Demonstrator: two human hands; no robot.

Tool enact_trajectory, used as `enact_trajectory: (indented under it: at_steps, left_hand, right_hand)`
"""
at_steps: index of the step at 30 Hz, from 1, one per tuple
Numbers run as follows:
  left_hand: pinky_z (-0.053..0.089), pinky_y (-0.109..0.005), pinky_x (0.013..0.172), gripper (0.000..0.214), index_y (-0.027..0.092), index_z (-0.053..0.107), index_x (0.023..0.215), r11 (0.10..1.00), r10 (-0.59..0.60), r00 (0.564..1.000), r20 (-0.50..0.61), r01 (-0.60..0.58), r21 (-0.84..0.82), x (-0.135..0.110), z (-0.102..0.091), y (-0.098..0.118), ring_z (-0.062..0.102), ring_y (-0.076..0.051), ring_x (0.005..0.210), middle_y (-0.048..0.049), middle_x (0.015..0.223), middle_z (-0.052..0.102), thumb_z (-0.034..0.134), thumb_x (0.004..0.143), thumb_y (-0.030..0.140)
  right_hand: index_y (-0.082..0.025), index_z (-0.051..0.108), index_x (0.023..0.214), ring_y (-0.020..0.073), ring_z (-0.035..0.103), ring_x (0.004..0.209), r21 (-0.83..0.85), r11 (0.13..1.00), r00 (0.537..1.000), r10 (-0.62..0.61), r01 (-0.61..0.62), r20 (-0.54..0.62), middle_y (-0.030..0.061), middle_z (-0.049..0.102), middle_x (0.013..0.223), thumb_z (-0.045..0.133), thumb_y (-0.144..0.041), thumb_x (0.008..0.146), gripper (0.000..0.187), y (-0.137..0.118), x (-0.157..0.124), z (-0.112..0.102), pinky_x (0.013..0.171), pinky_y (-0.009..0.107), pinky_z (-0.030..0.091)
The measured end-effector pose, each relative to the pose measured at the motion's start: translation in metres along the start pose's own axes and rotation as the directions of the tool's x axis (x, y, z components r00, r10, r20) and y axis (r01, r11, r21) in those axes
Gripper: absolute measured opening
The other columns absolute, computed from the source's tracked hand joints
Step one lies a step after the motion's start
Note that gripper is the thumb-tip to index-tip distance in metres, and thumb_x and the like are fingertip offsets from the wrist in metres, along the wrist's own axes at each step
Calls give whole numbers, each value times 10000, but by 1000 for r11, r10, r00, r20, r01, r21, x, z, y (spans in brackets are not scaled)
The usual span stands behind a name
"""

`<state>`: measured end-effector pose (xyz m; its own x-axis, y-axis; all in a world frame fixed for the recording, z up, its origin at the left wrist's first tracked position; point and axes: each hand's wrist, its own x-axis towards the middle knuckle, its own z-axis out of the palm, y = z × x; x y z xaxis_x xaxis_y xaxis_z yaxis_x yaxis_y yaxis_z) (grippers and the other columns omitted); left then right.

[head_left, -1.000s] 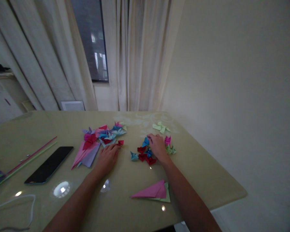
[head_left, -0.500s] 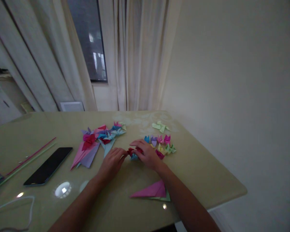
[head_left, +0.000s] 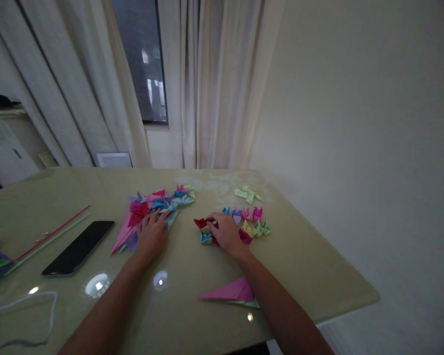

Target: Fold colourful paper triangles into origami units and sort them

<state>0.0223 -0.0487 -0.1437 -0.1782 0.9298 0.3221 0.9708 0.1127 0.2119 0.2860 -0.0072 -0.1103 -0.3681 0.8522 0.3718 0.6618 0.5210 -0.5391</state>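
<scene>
My left hand (head_left: 152, 234) rests over a pile of folded papers at the table's left centre, its fingers stretched out at light blue paper pieces (head_left: 172, 207). Beneath and beside it are pink folded paper (head_left: 124, 234) and a red piece (head_left: 138, 214). Farther right, my right hand (head_left: 225, 231) pinches at the edge of a small red origami piece (head_left: 200, 224). Just below its fingertips sits a light blue origami piece (head_left: 206, 238). Right of that hand stand several small origami pieces, among them a magenta one (head_left: 257, 213), a yellow one (head_left: 249, 228) and a dark pink one (head_left: 245, 236).
A black phone (head_left: 78, 248) and thin pink and green sticks (head_left: 52, 239) lie on the left, near a white cable (head_left: 54, 310). Pink folded paper (head_left: 231, 291) lies near the right forearm. A pale green paper piece (head_left: 247, 194) is farther back. The wall (head_left: 336, 148) borders the table's right side.
My left hand has left the red piece beside my right hand and moved left onto the paper pile, its fingers opening out. My right hand stays nearly in place. The view has shifted slightly.
</scene>
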Motion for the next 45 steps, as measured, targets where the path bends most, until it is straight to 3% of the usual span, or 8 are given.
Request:
enact_trajectory:
  at_steps: [7, 15, 21, 26, 30, 34, 37, 45]
  left_hand:
    - [394, -620, 1123, 619, 208, 351, 1646, 1000, -1, 1000, -21, 1, 19, -3, 1, 8, 482, -398, 1402, -190, 1523, 568, 411, 1037, 293]
    - [519, -472, 1020, 439, 114, 560, 1403, 982, 66, 994, -91, -81, -170, 7, -8, -4, 686, -329, 1156, -188, 1223, 749, 499, 985, 231]
    - [607, -397, 881, 307, 229, 580, 1292, 783, 240, 916, -322, -378, -493, -14, -15, 28, 770, -245, 952, -65, 1035, 797, 556, 1026, 382]
    - [626, -369, 868, 280, 249, 571, 1290, 673, 316, 875, -366, -479, -563, -32, -12, 61, 783, -209, 939, -51, 1068, 787, 550, 1041, 377]
    - [613, -374, 853, 330, 227, 565, 1327, 776, 255, 920, -296, -378, -505, -29, -17, 54, 747, -215, 929, -82, 1135, 736, 518, 1035, 373]
    - [531, -507, 993, 396, 146, 641, 1265, 992, 85, 987, -136, -97, -80, -19, -23, 25, 629, -369, 1199, -206, 1294, 659, 560, 986, 415]
    - [501, -514, 1015, 396, 111, 680, 1227, 991, 8, 1000, 20, -10, 130, -16, -26, 9, 609, -393, 1217, -239, 1286, 664, 532, 997, 398]
    - [538, -416, 883, 367, 143, 707, 1121, 990, -2, 986, 169, -22, 139, -14, -38, 12, 702, -314, 1065, -183, 1143, 725, 354, 1025, 166]
  right_hand:
    - [-193, 817, 954, 229, 655, 1019, -112, 992, 998, -64, 61, -27, 78, 747, 1041, 728, -181, 963, 90, -2, -6, 2, 921, 335, 468]
    - [-173, 788, 1033, 252, 661, 1038, 20, 996, 986, -84, 87, -142, 95, 742, 1057, 721, -149, 958, 103, -2, -15, -10, 957, 375, 486]
    - [-201, 735, 1238, 231, 682, 1044, 135, 948, 956, -275, 287, -103, 89, 750, 1107, 747, -289, 980, 273, -14, -20, -4, 929, 338, 510]
    - [-203, 790, 1040, 212, 706, 890, 55, 943, 943, -325, 329, -65, 59, 789, 942, 720, -237, 995, 90, -15, -23, 4, 858, 322, 481]
    - [-208, 787, 1022, 211, 713, 885, 39, 985, 974, -161, 169, -157, 51, 798, 963, 704, -221, 987, 91, -10, -16, -4, 862, 314, 477]
    - [-215, 799, 1030, 210, 722, 903, 19, 997, 975, 82, -80, -206, 51, 807, 999, 663, -210, 997, 141, -2, -1, -12, 844, 301, 478]
    - [-215, 824, 974, 238, 701, 940, -141, 974, 976, 153, -175, -155, 86, 794, 997, 694, -247, 978, 133, 3, 6, -10, 856, 328, 456]
    - [-219, 833, 990, 252, 631, 986, -223, 966, 985, 103, -132, -140, 96, 731, 988, 659, -270, 1008, 182, -1, -4, -15, 882, 359, 399]
